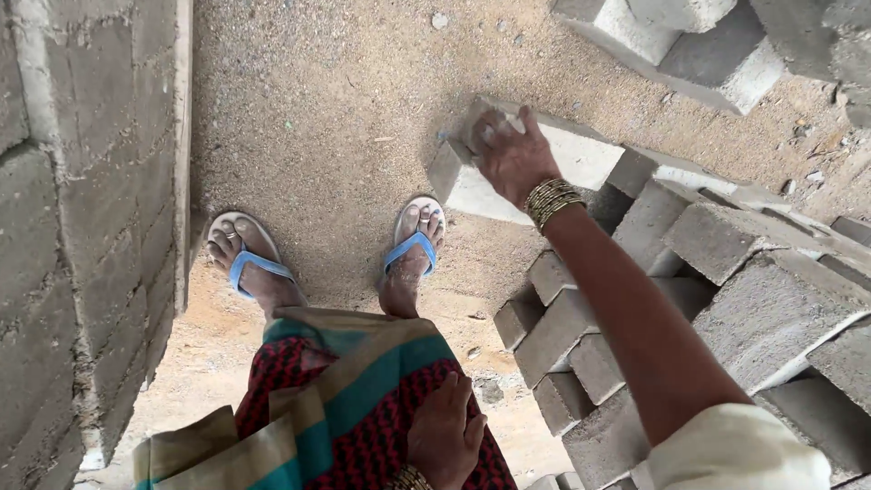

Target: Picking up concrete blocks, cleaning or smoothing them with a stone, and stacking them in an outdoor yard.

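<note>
Fingers of our right hand (510, 154) curl over the near end of a grey concrete block (535, 172) atop the stack (689, 299) — gripping its edge, where it overhangs the sandy ground (327, 118). Our left hand (445, 434) rests loosely open on the skirt (354, 399), holding nothing — perhaps steadying us.

A grey block wall (82, 236) fills the left side. Sandy ground (318, 100) lies in the middle. More grey blocks (726, 272) are piled at the right, maybe loosely.
</note>
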